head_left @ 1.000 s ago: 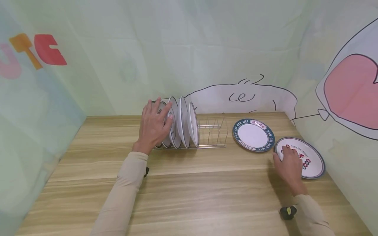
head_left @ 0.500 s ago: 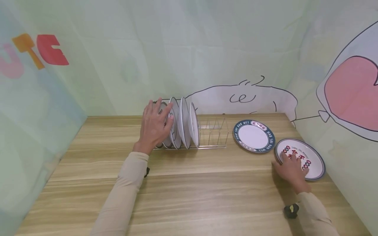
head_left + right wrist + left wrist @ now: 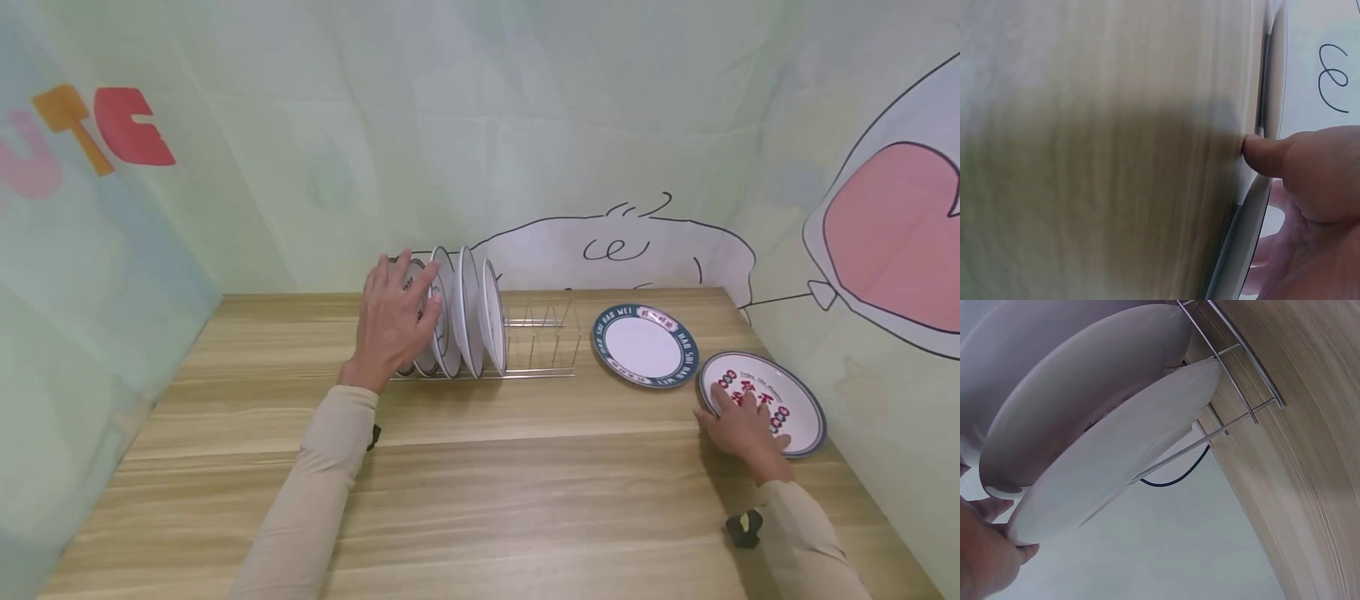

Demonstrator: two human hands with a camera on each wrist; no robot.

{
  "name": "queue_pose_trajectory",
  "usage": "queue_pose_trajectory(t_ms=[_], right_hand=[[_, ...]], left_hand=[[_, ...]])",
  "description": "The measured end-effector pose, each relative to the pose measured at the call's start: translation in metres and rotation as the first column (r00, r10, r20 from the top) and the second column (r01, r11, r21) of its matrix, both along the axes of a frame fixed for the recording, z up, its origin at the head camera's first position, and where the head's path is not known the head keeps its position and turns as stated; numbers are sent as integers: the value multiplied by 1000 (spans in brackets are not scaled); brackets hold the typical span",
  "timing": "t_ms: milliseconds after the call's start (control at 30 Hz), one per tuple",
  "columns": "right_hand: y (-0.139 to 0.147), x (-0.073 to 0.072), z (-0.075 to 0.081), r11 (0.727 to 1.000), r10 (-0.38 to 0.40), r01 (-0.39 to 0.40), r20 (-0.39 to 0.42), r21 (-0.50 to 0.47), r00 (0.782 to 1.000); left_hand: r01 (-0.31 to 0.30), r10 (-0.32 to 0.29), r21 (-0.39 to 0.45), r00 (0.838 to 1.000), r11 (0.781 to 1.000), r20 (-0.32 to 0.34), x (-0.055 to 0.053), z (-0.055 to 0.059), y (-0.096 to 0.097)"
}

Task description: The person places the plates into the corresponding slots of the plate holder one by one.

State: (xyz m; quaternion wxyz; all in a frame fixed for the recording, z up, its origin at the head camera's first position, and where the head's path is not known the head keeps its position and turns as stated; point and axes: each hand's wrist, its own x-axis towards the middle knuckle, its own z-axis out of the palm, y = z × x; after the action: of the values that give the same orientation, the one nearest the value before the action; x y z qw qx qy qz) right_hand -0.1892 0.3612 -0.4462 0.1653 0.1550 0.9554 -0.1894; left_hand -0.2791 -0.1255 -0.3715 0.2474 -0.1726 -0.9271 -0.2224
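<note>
A wire dish rack (image 3: 540, 373) holds several white plates on edge at its left end. My left hand (image 3: 393, 321) is over the leftmost plates. In the left wrist view its fingers lie on both sides of the outermost plate's (image 3: 1116, 450) upper rim, gripping it. On the right, my right hand (image 3: 746, 429) reaches over a white plate with red characters (image 3: 798, 408), which lies flat on the table. Its fingers are spread above the plate's face, and the thumb (image 3: 1263, 154) is down at the rim. Part of that plate is hidden beneath the hand.
Between the rack and the red-lettered plate lies a plate with a dark teal lettered rim (image 3: 681, 346). The rack's right slots (image 3: 555, 337) show bare wires. A printed cloth backdrop (image 3: 480, 150) stands behind the wooden table (image 3: 525, 500) and along its sides.
My right hand has moved slightly right and farther over the red-lettered plate, with its fingers spreading. The left hand stays at the racked plates.
</note>
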Motion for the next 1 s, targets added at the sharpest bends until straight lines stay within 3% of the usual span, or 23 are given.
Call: queue_pose_trajectory(t_ms=[300,633,700,867,1000], right_hand=[[-1,2,-3,999,0,2,-42,49,999],[-3,1,2,996,54,-50,-56,69,997],[-1,0,5,992,102,-92,-114,89,988],[6,-2,15,970,216,-177,-257,165,942],[6,1,17,973,197,-158,-243,169,950]], left_hand=[[6,-6,5,1000,1000,-4,-1,0,0],[7,-7,9,1000,1000,15,0,0,0],[7,-7,10,1000,1000,15,0,0,0],[4,-4,16,1000,1000,9,-1,0,-1],[6,-6,14,1000,1000,-1,-1,0,-1]])
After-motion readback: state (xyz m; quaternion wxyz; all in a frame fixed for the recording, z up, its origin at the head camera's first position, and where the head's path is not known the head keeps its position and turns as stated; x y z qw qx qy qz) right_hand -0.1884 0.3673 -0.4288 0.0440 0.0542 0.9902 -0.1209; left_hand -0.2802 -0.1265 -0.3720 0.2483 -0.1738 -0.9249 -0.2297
